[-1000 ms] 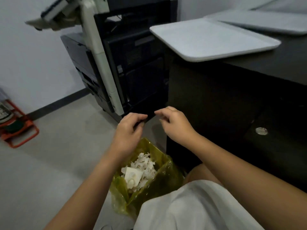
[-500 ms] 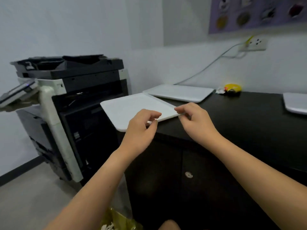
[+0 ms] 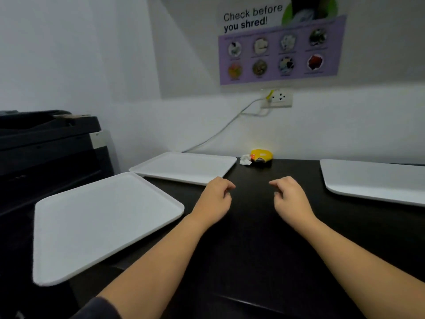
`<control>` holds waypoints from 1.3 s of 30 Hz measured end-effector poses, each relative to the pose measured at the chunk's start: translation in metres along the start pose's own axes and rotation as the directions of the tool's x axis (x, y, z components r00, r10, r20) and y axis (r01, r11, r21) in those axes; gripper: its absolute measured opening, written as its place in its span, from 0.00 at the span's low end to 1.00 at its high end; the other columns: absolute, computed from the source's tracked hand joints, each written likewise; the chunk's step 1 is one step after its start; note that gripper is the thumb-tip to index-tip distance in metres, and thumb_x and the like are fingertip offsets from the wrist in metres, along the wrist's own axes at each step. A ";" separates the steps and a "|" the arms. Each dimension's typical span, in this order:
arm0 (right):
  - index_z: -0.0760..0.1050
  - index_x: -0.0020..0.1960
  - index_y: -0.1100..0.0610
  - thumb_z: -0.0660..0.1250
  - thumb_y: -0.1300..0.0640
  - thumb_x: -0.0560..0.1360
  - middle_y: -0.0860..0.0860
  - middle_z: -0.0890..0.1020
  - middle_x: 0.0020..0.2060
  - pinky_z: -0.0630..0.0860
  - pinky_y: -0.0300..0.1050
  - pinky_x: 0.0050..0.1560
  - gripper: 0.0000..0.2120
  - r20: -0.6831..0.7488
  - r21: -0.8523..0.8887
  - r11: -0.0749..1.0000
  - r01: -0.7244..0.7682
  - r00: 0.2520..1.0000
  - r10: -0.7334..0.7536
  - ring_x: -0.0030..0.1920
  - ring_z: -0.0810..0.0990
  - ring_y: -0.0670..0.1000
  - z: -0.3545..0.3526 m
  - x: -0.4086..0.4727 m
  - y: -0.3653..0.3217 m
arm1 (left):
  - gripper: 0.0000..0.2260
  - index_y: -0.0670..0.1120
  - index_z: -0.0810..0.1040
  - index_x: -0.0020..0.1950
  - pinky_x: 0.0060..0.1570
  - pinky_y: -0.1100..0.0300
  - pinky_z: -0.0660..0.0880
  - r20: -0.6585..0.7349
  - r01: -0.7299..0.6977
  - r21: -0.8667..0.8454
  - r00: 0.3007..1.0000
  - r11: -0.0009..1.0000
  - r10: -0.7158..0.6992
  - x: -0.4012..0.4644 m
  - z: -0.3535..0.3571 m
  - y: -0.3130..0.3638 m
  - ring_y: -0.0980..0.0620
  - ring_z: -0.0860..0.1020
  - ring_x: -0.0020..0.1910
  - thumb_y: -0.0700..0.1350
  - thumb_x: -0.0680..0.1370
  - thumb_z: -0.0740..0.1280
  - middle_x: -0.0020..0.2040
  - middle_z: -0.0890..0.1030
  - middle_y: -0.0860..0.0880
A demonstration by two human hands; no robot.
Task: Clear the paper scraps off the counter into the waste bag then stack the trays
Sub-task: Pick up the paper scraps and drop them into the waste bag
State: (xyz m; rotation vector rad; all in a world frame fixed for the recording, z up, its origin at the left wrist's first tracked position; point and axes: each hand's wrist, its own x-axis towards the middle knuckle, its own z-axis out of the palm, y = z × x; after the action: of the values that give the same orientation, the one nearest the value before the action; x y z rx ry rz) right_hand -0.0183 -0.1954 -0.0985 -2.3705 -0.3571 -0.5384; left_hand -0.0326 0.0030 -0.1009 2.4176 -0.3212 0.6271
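Three white trays lie on the black counter (image 3: 253, 238): a near left tray (image 3: 101, 224) overhanging the counter's left edge, a far left tray (image 3: 184, 166) by the wall, and a right tray (image 3: 377, 180) cut off by the frame. My left hand (image 3: 216, 199) and my right hand (image 3: 289, 196) hover side by side over the bare counter between the trays, fingers loosely curled, holding nothing. A small crumpled white paper scrap (image 3: 245, 161) lies at the back by the wall. The waste bag is out of view.
A yellow object (image 3: 261, 155) sits beside the scrap against the wall. A dark copier (image 3: 46, 143) stands left of the counter. A cable (image 3: 220, 130) runs down from a wall socket (image 3: 277, 99) under a poster.
The view has risen from the waste bag on the floor to the counter top. Both hands came up from over the bag and now hover above the counter between the trays.
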 end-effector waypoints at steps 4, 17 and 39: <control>0.72 0.65 0.58 0.60 0.66 0.77 0.53 0.72 0.61 0.66 0.37 0.60 0.17 -0.010 0.001 1.000 -0.031 0.999 0.031 0.62 0.72 0.50 0.017 0.039 0.021 | 0.15 0.45 0.76 0.60 0.61 0.59 0.68 0.124 -0.126 0.170 0.987 0.977 0.105 0.045 0.039 -0.012 0.51 0.71 0.59 0.36 0.76 0.59 0.58 0.74 0.49; 0.72 0.63 0.58 0.61 0.63 0.76 0.55 0.73 0.61 0.69 0.46 0.60 0.15 -0.002 -0.081 0.994 -0.077 0.997 0.077 0.61 0.72 0.55 0.075 0.184 0.082 | 0.16 0.47 0.72 0.64 0.54 0.53 0.66 0.034 -0.039 0.457 0.999 0.888 0.026 0.191 0.116 -0.059 0.46 0.67 0.61 0.40 0.77 0.58 0.62 0.71 0.47; 0.76 0.55 0.59 0.60 0.67 0.75 0.54 0.71 0.56 0.68 0.43 0.43 0.12 -0.062 -0.361 0.924 -0.127 0.992 0.112 0.57 0.71 0.55 0.064 0.184 0.070 | 0.14 0.49 0.72 0.63 0.61 0.53 0.57 0.022 -0.025 0.529 1.000 0.848 0.016 0.195 0.112 -0.062 0.47 0.69 0.61 0.47 0.78 0.59 0.60 0.72 0.48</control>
State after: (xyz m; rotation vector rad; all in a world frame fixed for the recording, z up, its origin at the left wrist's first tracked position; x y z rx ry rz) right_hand 0.1888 -0.1841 -0.0952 -2.7122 -0.0955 -0.6384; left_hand 0.1977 -0.0327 -0.1111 2.9529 -0.1955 0.7880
